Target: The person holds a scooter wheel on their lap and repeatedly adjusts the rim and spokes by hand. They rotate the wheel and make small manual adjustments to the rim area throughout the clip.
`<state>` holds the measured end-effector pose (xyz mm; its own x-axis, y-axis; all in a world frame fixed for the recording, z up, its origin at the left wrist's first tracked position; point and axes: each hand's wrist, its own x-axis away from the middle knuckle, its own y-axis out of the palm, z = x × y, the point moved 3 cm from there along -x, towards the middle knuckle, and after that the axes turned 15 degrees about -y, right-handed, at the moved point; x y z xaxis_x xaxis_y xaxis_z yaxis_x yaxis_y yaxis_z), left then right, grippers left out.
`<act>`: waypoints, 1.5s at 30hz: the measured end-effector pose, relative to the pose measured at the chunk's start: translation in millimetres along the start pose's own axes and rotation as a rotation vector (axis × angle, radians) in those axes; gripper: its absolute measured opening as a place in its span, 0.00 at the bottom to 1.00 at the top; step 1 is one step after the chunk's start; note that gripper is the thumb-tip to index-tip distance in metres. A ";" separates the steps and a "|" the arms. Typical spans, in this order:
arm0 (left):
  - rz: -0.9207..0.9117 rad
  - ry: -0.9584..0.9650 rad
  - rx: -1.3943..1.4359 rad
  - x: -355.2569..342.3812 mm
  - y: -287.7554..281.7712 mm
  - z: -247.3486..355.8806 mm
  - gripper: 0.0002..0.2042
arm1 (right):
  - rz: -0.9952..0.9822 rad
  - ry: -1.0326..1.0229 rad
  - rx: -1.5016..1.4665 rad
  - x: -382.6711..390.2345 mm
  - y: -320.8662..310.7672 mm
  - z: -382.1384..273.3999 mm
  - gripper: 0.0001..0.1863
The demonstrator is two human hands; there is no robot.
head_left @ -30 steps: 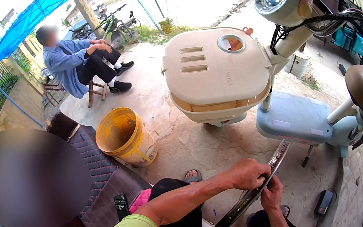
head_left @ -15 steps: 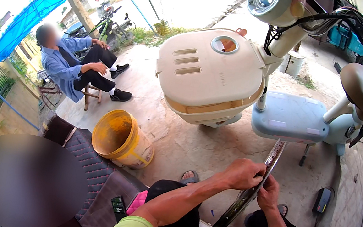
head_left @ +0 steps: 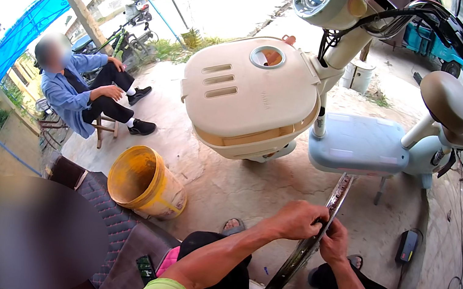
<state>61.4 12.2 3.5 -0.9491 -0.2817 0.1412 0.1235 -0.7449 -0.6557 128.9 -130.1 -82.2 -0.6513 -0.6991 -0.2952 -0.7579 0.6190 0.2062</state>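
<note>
A long, narrow, dark object point(head_left: 290, 266) with a worn, shiny surface stands tilted between my knees. Its lower end is near the pale piece at my lap, and its upper end reaches close to the scooter's footboard; I cannot tell its exact kind. On its left side, partway up, my left hand point(head_left: 297, 220) is closed on the edge with bent fingers. Opposite it, my right hand point(head_left: 335, 243) grips the same stretch from the right. The two hands are close together, and their fingertips are partly hidden.
Ahead stands a cream-and-blue electric scooter with a front basket point(head_left: 252, 95) and footboard point(head_left: 359, 142). A yellow bucket point(head_left: 172, 202) is at left, beside a quilted dark seat point(head_left: 100, 202). Farther left sits a person point(head_left: 72, 98) on a stool. A black charger point(head_left: 407, 247) lies right.
The whole view has shifted slightly, with the scooter and bucket appearing farther left. Both hands stay on the long dark object, which now leans a little differently in the picture.
</note>
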 end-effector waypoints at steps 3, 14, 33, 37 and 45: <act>0.003 -0.003 0.005 -1.9 2.0 -2.8 0.09 | 0.004 -0.019 0.037 -0.5 0.2 0.5 0.13; 0.005 -0.025 0.049 -2.5 1.3 -3.7 0.08 | -0.004 0.001 0.117 0.3 -3.5 5.4 0.14; -0.010 -0.037 0.043 -2.5 0.1 0.0 0.09 | -0.004 0.003 0.153 2.4 -6.8 9.2 0.14; 0.007 -0.046 0.052 -1.6 0.7 -1.1 0.09 | 0.000 0.029 0.131 2.0 -6.2 8.4 0.14; -0.043 -0.055 0.079 -2.7 2.0 -1.5 0.09 | -0.007 0.058 0.120 0.8 -4.3 1.7 0.13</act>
<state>63.8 12.4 0.7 -0.9369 -0.2798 0.2095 0.1080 -0.8018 -0.5878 131.7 -132.7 -84.9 -0.6499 -0.7209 -0.2408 -0.7545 0.6501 0.0901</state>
